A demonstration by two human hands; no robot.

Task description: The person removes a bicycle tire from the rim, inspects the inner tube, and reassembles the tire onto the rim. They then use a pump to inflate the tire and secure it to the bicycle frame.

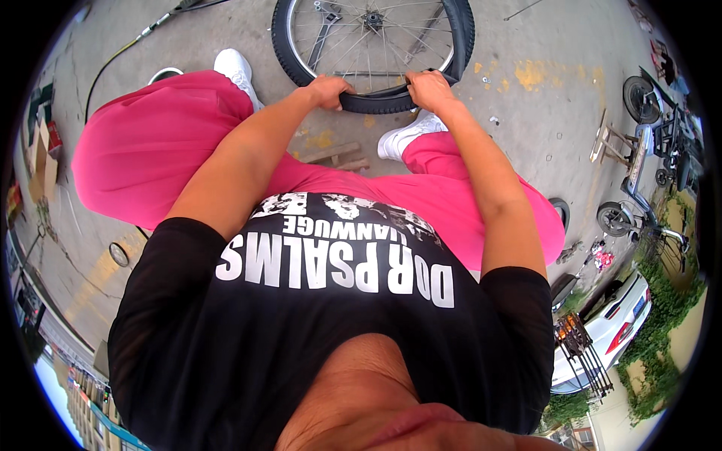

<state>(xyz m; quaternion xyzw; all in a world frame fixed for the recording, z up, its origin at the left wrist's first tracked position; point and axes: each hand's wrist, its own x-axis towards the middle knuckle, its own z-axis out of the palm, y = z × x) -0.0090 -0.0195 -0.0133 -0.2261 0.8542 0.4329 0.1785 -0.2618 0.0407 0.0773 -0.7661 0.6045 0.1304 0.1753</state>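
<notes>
A bicycle wheel with a black knobby tire (287, 52), silver rim and spokes lies at the top of the head view. My left hand (328, 92) grips the tire's near edge left of centre. Farther right on that edge, my right hand (427, 89) has its fingers wrapped round the black rubber, where the tire looks lifted from the rim. Between the hands a dark strip of rubber shows. A metal wrench (323, 37) and a long bar (423, 37) lie within the wheel's circle, seen among the spokes.
A hose (104, 74) runs along the concrete at upper left, near a cardboard box (41, 165). Wooden pieces (342, 158) lie between my white shoes (235, 71). Scooters (635, 180), a wooden stool (609, 143) and a white car (620, 323) stand at right.
</notes>
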